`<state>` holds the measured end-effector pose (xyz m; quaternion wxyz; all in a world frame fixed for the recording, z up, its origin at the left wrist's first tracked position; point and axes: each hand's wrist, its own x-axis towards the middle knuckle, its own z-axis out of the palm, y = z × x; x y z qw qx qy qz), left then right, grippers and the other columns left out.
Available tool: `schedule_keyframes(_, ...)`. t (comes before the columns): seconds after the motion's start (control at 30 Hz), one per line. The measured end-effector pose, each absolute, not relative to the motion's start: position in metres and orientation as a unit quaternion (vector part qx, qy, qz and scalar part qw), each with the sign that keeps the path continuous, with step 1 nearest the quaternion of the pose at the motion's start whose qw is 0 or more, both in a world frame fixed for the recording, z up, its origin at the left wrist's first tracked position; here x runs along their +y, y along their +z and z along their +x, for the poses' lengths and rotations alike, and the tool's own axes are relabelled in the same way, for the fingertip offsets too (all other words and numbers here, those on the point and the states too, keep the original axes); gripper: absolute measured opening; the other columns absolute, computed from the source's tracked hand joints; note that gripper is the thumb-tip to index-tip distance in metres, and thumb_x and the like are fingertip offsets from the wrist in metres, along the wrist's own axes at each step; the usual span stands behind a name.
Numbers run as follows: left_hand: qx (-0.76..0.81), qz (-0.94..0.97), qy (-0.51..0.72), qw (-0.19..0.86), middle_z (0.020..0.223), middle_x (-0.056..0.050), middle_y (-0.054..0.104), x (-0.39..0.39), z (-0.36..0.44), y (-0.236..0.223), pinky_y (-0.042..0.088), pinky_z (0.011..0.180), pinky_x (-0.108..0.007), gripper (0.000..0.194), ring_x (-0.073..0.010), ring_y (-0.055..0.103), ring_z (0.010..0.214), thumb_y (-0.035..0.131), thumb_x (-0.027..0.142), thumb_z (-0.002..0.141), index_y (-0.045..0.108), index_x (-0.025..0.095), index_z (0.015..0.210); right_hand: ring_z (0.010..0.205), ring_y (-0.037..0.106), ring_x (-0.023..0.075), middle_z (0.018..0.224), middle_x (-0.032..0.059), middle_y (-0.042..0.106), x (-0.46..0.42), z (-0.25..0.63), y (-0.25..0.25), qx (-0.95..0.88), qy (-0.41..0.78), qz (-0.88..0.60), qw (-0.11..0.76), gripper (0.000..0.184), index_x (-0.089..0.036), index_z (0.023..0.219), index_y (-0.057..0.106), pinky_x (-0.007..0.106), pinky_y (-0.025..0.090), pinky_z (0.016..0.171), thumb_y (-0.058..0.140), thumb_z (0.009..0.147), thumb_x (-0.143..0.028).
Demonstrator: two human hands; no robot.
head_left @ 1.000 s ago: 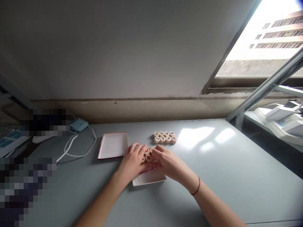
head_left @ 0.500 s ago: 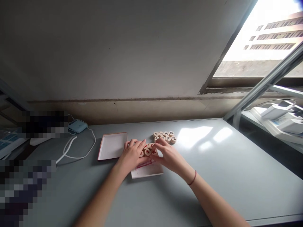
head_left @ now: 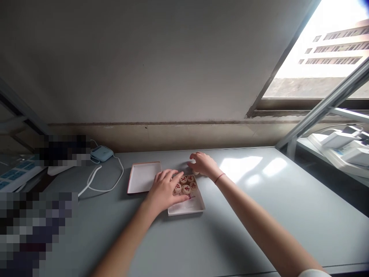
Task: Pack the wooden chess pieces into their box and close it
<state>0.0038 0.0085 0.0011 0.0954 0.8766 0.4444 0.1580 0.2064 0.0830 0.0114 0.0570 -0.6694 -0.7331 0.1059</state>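
My left hand (head_left: 165,188) lies with fingers spread over the left side of the Chinese chess pieces (head_left: 186,189), round wooden discs with red characters. They sit packed in the far part of a shallow white box (head_left: 186,207). My left thumb extends along the near side of the discs. Beyond the box, my right hand (head_left: 204,163) is over the second group of chess pieces (head_left: 196,172), its fingers bent and thumb apart. It hides nearly all of that group, and I see no piece lifted in it.
A second shallow box half (head_left: 142,179), white inside with a reddish edge, lies to the left. Farther left are a light-blue device (head_left: 102,153) and a white cable (head_left: 122,171). A wall (head_left: 173,136) runs behind the grey table (head_left: 239,223); a metal frame (head_left: 305,121) stands at right.
My right hand has left the boxed pieces and moved up and right, over the group behind. My left hand stays on the box. The view has shifted slightly.
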Motion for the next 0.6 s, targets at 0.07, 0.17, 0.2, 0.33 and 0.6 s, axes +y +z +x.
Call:
schedule_keyframes(0.07,0.445,0.879,0.147,0.09,0.128,-0.01,0.055,0.009,0.013,0.002,0.035,0.101,-0.048,0.067,-0.0299,0.047,0.119,0.065,0.057,0.074,0.049,0.024,0.131,0.086,0.063,0.0231,0.102,0.0097,0.067,0.087,0.204,0.01,-0.731,0.108,-0.674,0.03,0.028,-0.02,0.106,0.066,0.027,0.041,0.064,0.055,0.082,-0.033)
schedule_keyframes(0.17,0.447,0.881,0.127,0.084,0.123,-0.009,0.058,0.01,0.023,0.003,0.034,0.101,-0.049,0.049,-0.0272,0.052,0.113,0.062,0.046,0.082,0.055,0.025,0.125,0.085,0.064,0.0237,0.096,0.0102,0.069,0.09,0.201,0.01,-0.729,0.11,-0.676,0.013,0.026,-0.019,0.103,0.067,0.027,0.041,0.064,0.057,0.081,-0.027)
schedule_keyframes(0.2,0.446,0.882,0.126,0.083,0.122,-0.008,0.059,0.01,0.025,0.004,0.035,0.101,-0.048,0.043,-0.0265,0.052,0.112,0.061,0.042,0.084,0.056,0.026,0.123,0.085,0.064,0.0239,0.095,0.0105,0.069,0.091,0.201,0.011,-0.729,0.11,-0.676,0.01,0.026,-0.019,0.103,0.067,0.027,0.041,0.064,0.058,0.08,-0.026)
schedule_keyframes(0.33,0.427,0.889,0.142,0.079,0.123,-0.008,0.057,0.01,0.021,0.002,0.037,0.1,-0.048,0.042,-0.0271,0.05,0.115,0.064,0.037,0.081,0.057,0.027,0.121,0.083,0.066,0.0265,0.092,0.0127,0.07,0.09,0.2,0.013,-0.728,0.112,-0.677,0.009,0.027,-0.016,0.102,0.068,0.029,0.043,0.063,0.061,0.076,-0.023)
schedule_keyframes(0.6,0.419,0.859,0.283,0.075,0.118,-0.007,0.06,0.007,-0.008,0.004,0.043,0.097,-0.043,0.04,-0.0249,0.053,0.113,0.057,0.037,0.088,0.053,0.026,0.126,0.086,0.067,0.0197,0.102,0.0076,0.07,0.064,0.194,0.031,-0.728,0.142,-0.655,0.14,0.027,-0.02,0.108,0.064,0.026,0.047,0.071,0.053,0.088,-0.035)
